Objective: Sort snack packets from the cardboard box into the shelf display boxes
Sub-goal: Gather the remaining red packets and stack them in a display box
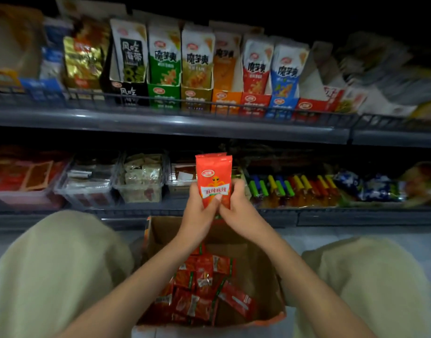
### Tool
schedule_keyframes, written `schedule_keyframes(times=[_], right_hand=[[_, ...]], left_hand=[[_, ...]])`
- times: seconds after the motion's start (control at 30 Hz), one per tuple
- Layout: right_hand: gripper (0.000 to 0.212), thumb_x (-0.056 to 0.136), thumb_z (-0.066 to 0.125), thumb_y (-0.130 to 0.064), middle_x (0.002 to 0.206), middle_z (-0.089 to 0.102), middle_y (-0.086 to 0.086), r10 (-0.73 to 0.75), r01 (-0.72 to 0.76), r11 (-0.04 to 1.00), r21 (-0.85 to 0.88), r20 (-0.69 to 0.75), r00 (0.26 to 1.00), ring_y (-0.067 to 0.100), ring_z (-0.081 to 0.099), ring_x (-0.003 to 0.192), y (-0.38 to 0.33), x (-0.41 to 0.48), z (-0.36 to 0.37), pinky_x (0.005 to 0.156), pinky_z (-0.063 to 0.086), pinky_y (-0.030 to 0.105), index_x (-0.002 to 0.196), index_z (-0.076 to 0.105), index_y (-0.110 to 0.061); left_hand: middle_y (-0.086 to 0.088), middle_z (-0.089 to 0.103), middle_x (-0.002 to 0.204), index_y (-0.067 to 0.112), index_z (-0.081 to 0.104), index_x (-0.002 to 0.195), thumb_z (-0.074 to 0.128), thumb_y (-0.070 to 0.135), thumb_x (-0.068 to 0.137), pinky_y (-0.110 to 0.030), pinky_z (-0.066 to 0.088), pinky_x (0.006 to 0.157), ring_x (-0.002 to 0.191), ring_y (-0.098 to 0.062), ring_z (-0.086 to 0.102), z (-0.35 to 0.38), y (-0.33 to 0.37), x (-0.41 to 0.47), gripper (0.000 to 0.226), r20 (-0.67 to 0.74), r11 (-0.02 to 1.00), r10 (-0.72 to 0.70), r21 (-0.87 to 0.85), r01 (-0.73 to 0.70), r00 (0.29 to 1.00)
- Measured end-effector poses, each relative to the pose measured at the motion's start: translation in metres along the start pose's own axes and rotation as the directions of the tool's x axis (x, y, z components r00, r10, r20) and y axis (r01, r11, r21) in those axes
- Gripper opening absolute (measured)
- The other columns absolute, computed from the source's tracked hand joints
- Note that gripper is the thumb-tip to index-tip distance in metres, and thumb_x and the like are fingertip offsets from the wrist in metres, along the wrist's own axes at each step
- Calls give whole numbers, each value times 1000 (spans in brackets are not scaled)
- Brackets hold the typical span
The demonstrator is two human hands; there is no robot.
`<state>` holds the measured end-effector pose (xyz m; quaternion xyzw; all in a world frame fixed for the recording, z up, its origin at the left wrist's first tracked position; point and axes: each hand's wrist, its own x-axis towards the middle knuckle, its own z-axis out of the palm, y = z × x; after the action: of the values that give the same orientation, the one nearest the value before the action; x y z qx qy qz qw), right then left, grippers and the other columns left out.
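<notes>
Sorting is seen, from the head view, at the step between picking and placing. A small bundle of red packets [214, 181] is held upright above the cardboard box [260, 262], in front of the lower shelf [319, 217]. It is gripped low down by both hands: the left hand [200, 212] is curled round its left edge with the thumb pressed across the front, and the right hand [237, 207] is wrapped round its right edge. The bundle appears to be squared up between them.

More loose red packets [200, 289] are heaped on the bottom of the box, so the task is judged far from finished. On the upper shelf [161, 121] a row of display boxes is set behind a wire rail. One red display box [307, 106] near the right of the row looks nearly empty, though its print is too blurred for a match to be confirmed.

The next move is judged to call for a lift up to that row. The bundle would need to be carried upright and slid in behind the low front lip of the box, probably with one hand freed.
</notes>
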<state>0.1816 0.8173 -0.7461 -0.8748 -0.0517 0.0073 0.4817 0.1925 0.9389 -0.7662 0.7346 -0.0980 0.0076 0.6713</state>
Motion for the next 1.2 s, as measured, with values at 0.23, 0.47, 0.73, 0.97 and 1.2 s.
schedule_keyframes(times=[0.23,0.47,0.73,0.97,1.2], right_hand=[[73,91,58,-20,141,36,-7,-86,83,996,30,122,989,5,43,125,-30,1,-48,99,45,26,148,12,-25],[46,80,74,-12,106,64,-13,-177,193,962,191,-99,979,5,64,98,-67,31,-120,72,53,26,106,47,-38],[35,83,67,-2,94,67,-6,-200,365,874,322,-445,873,10,69,84,-68,52,-192,64,56,22,98,52,-29],[28,86,66,-9,102,64,0,-92,404,903,147,-852,516,8,62,96,-37,71,-270,82,48,16,111,53,-9],[35,88,64,-6,108,64,-2,-62,499,819,284,-820,569,3,65,94,-23,102,-313,91,53,33,119,48,-11]], left_hand=[[15,64,112,31,46,122,56,15,94,-16,48,87,106,1,60,-3,16,6,35,41,988,151,13,-151,988],[15,61,112,40,39,117,57,23,94,-38,51,89,105,-2,59,11,81,56,34,220,898,277,286,-334,935],[12,58,117,28,32,132,56,41,90,-34,52,84,104,-8,59,73,145,126,50,198,743,485,419,-521,852],[-16,46,140,6,47,136,69,27,84,-46,31,107,130,-34,43,143,117,207,60,359,135,622,827,-546,696],[-13,65,116,7,68,96,73,16,77,-44,27,103,113,-29,59,173,104,246,22,592,-293,653,773,-562,473]])
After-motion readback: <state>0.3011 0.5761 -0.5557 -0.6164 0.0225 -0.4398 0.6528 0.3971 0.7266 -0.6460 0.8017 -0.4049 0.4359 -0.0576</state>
